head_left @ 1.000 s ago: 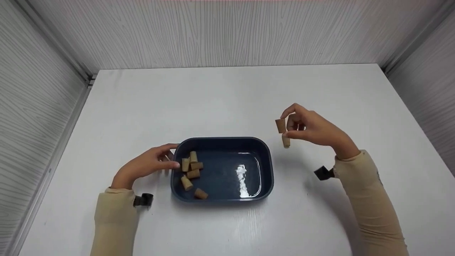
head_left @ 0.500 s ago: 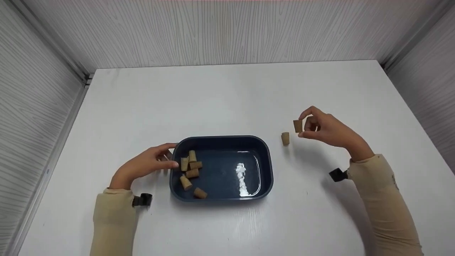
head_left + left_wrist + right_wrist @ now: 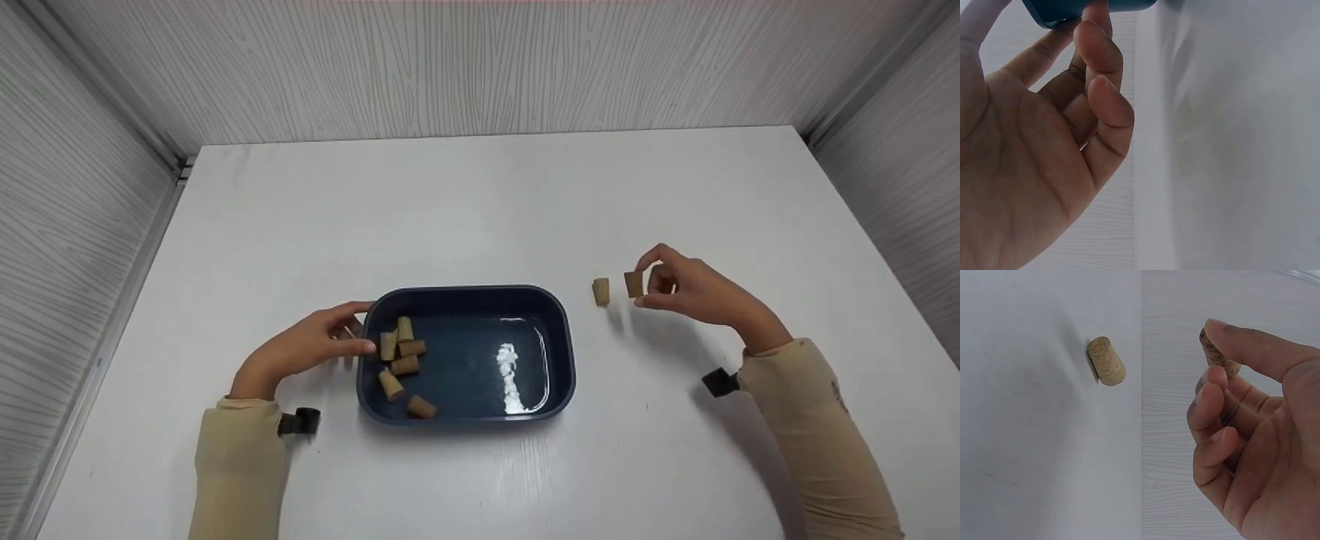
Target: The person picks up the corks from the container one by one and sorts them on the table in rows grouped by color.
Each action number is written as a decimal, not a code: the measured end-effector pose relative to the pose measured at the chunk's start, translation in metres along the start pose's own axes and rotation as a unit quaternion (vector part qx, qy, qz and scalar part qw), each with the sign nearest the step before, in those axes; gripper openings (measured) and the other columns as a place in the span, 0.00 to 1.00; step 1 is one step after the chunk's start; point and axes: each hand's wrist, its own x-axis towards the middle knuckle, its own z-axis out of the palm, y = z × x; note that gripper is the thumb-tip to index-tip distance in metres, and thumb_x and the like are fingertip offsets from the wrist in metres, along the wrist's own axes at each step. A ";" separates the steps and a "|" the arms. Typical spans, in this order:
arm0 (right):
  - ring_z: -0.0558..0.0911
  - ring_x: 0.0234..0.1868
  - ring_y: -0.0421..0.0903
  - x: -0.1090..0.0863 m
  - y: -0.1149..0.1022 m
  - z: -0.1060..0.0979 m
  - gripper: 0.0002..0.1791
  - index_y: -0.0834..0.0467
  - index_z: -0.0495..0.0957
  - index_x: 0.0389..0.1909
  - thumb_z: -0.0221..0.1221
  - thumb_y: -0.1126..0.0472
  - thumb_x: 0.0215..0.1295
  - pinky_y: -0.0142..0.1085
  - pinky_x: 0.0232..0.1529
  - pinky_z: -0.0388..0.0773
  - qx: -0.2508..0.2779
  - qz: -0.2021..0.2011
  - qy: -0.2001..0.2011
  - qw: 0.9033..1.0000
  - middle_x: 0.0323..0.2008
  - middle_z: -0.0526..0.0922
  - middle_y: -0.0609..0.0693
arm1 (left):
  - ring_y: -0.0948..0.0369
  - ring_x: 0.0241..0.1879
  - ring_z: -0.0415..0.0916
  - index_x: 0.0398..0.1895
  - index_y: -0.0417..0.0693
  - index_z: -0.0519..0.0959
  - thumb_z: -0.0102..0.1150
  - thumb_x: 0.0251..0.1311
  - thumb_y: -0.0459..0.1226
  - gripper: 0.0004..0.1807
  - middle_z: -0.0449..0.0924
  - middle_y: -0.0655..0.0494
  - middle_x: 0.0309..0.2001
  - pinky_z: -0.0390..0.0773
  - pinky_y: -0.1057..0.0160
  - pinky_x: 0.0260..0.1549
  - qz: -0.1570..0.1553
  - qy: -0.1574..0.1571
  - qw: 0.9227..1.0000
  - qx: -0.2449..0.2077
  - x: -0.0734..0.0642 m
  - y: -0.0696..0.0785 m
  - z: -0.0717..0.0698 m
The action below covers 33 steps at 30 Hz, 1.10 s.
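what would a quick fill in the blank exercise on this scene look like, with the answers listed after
1. The right hand pinches exactly ____ cork.
2. The left hand touches the tray, whose colour is dark ____.
3. In the head view, the corks inside all lie in the tray's ____ half.
4. In that view, another cork rests on the table between the tray and the ____ hand.

Missing words: one; blue; left; right

The tray (image 3: pixel 465 367) looks glossy, the cork stoppers (image 3: pixel 1107 363) matt and grainy.
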 end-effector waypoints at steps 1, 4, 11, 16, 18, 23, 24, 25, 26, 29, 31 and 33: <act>0.74 0.26 0.39 -0.001 0.000 0.001 0.19 0.56 0.67 0.50 0.63 0.57 0.64 0.32 0.32 0.70 -0.002 0.003 -0.002 1.000 0.24 0.79 0.53 | 0.57 0.39 0.71 0.72 0.50 0.62 0.61 0.62 0.48 0.37 0.75 0.47 0.43 0.70 0.61 0.39 0.000 0.001 1.000 0.001 0.000 0.000 0.000; 0.74 0.27 0.38 -0.003 0.001 0.004 0.19 0.56 0.67 0.50 0.63 0.58 0.64 0.32 0.33 0.70 -0.003 0.013 -0.012 1.000 0.23 0.78 0.50 | 0.58 0.39 0.71 0.72 0.50 0.62 0.61 0.62 0.48 0.37 0.75 0.48 0.43 0.70 0.60 0.39 0.001 0.001 1.000 0.001 0.001 0.000 -0.001; 0.74 0.28 0.38 -0.009 0.003 0.014 0.19 0.57 0.67 0.50 0.63 0.59 0.63 0.31 0.35 0.70 -0.005 0.010 -0.034 0.999 0.23 0.78 0.46 | 0.58 0.36 0.71 0.72 0.50 0.62 0.61 0.63 0.47 0.36 0.75 0.48 0.42 0.71 0.62 0.35 -0.001 -0.003 1.000 -0.007 0.002 0.001 -0.001; 0.75 0.29 0.38 -0.012 0.006 0.019 0.18 0.56 0.67 0.48 0.64 0.58 0.63 0.30 0.36 0.70 -0.013 0.021 -0.051 0.998 0.24 0.79 0.46 | 0.57 0.38 0.70 0.72 0.51 0.61 0.61 0.62 0.48 0.37 0.75 0.47 0.43 0.70 0.61 0.37 -0.001 -0.002 1.000 0.000 0.003 0.003 -0.001; 0.75 0.28 0.38 -0.012 0.006 0.021 0.19 0.56 0.67 0.48 0.64 0.57 0.63 0.30 0.36 0.70 -0.011 0.027 -0.062 0.998 0.24 0.79 0.46 | 0.57 0.39 0.70 0.72 0.51 0.61 0.61 0.62 0.48 0.37 0.75 0.47 0.43 0.70 0.61 0.38 -0.001 -0.001 1.000 0.002 0.003 0.003 -0.002; 0.73 0.25 0.38 -0.012 0.005 0.030 0.18 0.54 0.68 0.48 0.64 0.56 0.62 0.30 0.33 0.70 -0.009 0.036 -0.090 0.995 0.23 0.78 0.45 | 0.57 0.39 0.70 0.72 0.51 0.62 0.61 0.62 0.48 0.36 0.75 0.47 0.43 0.70 0.61 0.38 -0.003 -0.002 1.000 0.000 0.003 0.004 -0.003; 0.72 0.25 0.38 -0.013 0.005 0.032 0.18 0.53 0.68 0.48 0.64 0.56 0.62 0.30 0.33 0.70 -0.014 0.039 -0.092 0.995 0.23 0.78 0.45 | 0.57 0.39 0.70 0.72 0.51 0.62 0.61 0.62 0.48 0.36 0.75 0.47 0.43 0.70 0.60 0.38 -0.002 -0.002 1.000 0.000 0.003 0.004 -0.003; 0.72 0.25 0.38 -0.013 0.005 0.033 0.18 0.53 0.68 0.48 0.64 0.56 0.62 0.31 0.32 0.70 -0.018 0.042 -0.093 0.995 0.23 0.78 0.44 | 0.57 0.39 0.71 0.72 0.51 0.62 0.61 0.62 0.48 0.36 0.75 0.47 0.43 0.70 0.60 0.38 -0.002 -0.002 1.000 0.000 0.003 0.003 -0.003; 0.72 0.25 0.38 -0.013 0.005 0.035 0.18 0.53 0.68 0.47 0.64 0.56 0.62 0.31 0.32 0.70 -0.024 0.044 -0.094 0.994 0.24 0.78 0.44 | 0.57 0.38 0.71 0.72 0.51 0.62 0.61 0.62 0.48 0.36 0.75 0.47 0.43 0.70 0.61 0.38 -0.003 -0.002 1.000 0.000 0.002 0.003 -0.003; 0.73 0.26 0.39 -0.012 0.004 0.038 0.18 0.52 0.69 0.47 0.64 0.57 0.61 0.32 0.33 0.70 -0.048 0.060 -0.097 0.992 0.25 0.79 0.44 | 0.57 0.38 0.71 0.72 0.51 0.61 0.61 0.62 0.48 0.36 0.75 0.47 0.44 0.70 0.61 0.38 -0.004 -0.001 1.000 0.000 0.001 0.003 -0.003; 0.73 0.27 0.39 -0.011 0.004 0.040 0.18 0.53 0.69 0.47 0.64 0.58 0.60 0.33 0.33 0.70 -0.061 0.064 -0.099 0.991 0.26 0.79 0.45 | 0.57 0.38 0.72 0.72 0.51 0.61 0.61 0.62 0.48 0.37 0.75 0.47 0.44 0.70 0.61 0.38 -0.006 0.000 1.000 0.000 0.000 0.002 -0.003; 0.73 0.27 0.40 -0.010 0.003 0.042 0.18 0.53 0.70 0.47 0.64 0.57 0.59 0.34 0.33 0.69 -0.068 0.068 -0.103 0.990 0.27 0.79 0.45 | 0.57 0.38 0.72 0.72 0.51 0.61 0.61 0.62 0.48 0.37 0.75 0.47 0.43 0.70 0.61 0.39 -0.006 0.001 1.000 -0.001 0.000 0.002 -0.003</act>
